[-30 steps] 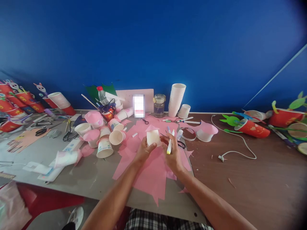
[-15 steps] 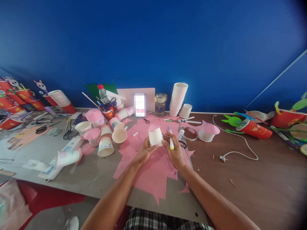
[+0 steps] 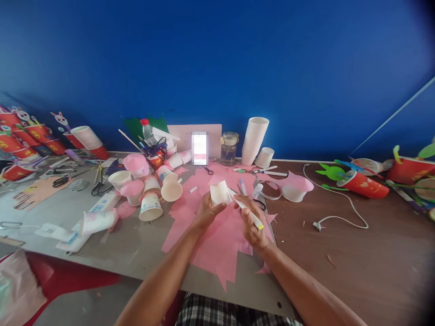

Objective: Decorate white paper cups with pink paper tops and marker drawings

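Near the middle of the frame our left hand [image 3: 207, 212] grips a small white paper cup [image 3: 220, 192], fingers wrapped round its side so that it lies tilted, with its wall turned toward the other hand. Our right hand [image 3: 252, 222] is closed around a white marker [image 3: 247, 211] with a yellow end, held like a pen. Its working tip points up and left and sits at or just beside the cup's wall; whether it actually touches we cannot tell. Holding the cup off the table this way gives the marker a steady surface to meet.

Both hands hover above a spread of pink paper scraps [image 3: 217, 244] that covers the grey board [image 3: 136, 253] in the lower centre. Just beyond the right hand lie more markers [image 3: 243, 185]. To the left of the hands sits a cluster of loose cups [image 3: 151, 199], several with pink covering. Toward the upper centre a tall stack of white cups [image 3: 254, 140] stands against the blue wall, with a glass jar [image 3: 229, 148] beside it. A white cable [image 3: 340, 213] trails across the brown table [image 3: 356, 262] on the right.
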A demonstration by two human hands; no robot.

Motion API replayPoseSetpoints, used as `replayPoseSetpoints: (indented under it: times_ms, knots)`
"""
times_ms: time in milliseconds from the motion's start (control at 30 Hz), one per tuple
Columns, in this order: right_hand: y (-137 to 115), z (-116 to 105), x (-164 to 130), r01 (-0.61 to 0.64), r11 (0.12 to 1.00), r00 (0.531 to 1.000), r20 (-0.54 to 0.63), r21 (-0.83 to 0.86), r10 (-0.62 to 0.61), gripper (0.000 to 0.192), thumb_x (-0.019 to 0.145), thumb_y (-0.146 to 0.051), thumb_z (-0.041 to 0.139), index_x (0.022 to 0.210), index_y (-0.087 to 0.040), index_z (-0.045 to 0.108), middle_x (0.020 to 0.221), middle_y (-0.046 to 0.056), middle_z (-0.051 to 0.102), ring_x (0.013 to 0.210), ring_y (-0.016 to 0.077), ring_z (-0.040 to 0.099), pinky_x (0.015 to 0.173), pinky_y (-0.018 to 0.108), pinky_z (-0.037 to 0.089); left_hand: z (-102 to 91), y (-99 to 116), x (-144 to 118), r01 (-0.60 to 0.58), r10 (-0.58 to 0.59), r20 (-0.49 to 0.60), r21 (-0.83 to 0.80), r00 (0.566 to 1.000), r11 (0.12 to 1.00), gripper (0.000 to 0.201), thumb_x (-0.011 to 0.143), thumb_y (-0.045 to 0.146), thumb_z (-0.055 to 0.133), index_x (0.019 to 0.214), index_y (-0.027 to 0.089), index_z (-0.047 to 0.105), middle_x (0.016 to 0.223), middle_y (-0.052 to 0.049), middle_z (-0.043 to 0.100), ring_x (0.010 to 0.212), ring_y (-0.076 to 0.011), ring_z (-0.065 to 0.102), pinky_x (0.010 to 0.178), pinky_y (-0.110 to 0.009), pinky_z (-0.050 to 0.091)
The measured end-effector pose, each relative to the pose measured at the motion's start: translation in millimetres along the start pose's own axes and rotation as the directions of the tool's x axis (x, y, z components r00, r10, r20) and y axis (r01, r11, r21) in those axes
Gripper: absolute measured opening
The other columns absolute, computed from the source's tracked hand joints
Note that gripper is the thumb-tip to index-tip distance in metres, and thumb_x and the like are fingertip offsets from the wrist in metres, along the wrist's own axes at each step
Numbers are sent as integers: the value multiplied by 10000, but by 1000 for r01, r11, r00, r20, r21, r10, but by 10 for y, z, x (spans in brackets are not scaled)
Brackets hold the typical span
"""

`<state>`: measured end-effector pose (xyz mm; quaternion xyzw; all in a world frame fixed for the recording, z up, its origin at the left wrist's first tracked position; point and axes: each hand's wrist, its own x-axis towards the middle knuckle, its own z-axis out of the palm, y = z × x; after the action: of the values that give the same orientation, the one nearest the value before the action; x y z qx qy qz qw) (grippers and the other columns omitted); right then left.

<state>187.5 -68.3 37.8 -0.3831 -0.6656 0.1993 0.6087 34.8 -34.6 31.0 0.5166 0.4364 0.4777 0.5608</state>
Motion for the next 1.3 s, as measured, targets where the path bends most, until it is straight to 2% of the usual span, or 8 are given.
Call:
replayPoseSetpoints:
  times_ms: [100,233,367,533,733,967,1133,1300]
  knots:
    - [8,27,-16,-13,1000,999,39,4,13,345,977,-420,390,1084,-223,652,855,60,671,799,199,646,724,355,519,-1,-10,9,-5,4,22,22,1000,1000,431,691,436,753,998,157,634,938,-71,692,915,-245,631,787,-325,478]
    - [53,69,-37,-114,993,993,20,21,113,272,950,-365,461,1098,-203,620,927,77,681,849,204,659,692,330,528,-12,-21,25,-18,16,24,82,1000,997,418,692,431,750,992,160,642,924,-64,689,891,-238,629,767,-320,480]
    - [65,73,-41,-149,988,989,-4,31,150,243,942,-347,466,1065,-198,614,953,79,680,822,193,658,692,325,529,-7,-12,30,-26,24,30,93,999,995,410,696,408,746,1011,168,640,940,-55,688,897,-235,627,770,-320,482]
    - [52,64,-29,-175,985,985,8,3,175,252,935,-354,460,1072,-208,614,960,84,681,925,222,655,734,346,533,-9,-14,22,-12,13,-5,124,1000,992,425,693,362,756,1043,155,632,983,-71,679,920,-247,624,776,-330,480]
    - [53,64,-21,-157,987,988,2,28,157,231,932,-336,473,1059,-218,626,925,73,678,866,206,657,727,342,533,-11,10,-3,22,-20,-18,146,1000,989,410,706,345,744,1055,167,623,999,-72,673,928,-253,622,772,-341,490]
    - [58,70,-27,-160,986,987,7,44,160,229,928,-326,490,1072,-223,635,943,73,679,873,205,650,736,343,529,10,55,-20,-1,2,-3,151,1000,989,365,718,336,729,1024,161,635,964,-58,682,918,-257,624,768,-334,485]
    - [54,64,-23,-171,985,985,8,39,170,237,925,-344,494,1067,-227,642,941,71,685,886,211,656,738,344,534,4,29,-10,-24,24,4,140,1000,990,385,706,341,740,1024,155,629,960,-66,674,909,-246,623,762,-330,484]
    - [50,58,-19,-177,984,984,12,21,177,239,924,-335,488,1075,-228,640,958,77,685,909,214,658,762,357,540,-2,-4,1,4,-3,-8,104,1000,995,442,701,352,753,1074,159,614,1021,-79,673,971,-262,623,803,-342,486]
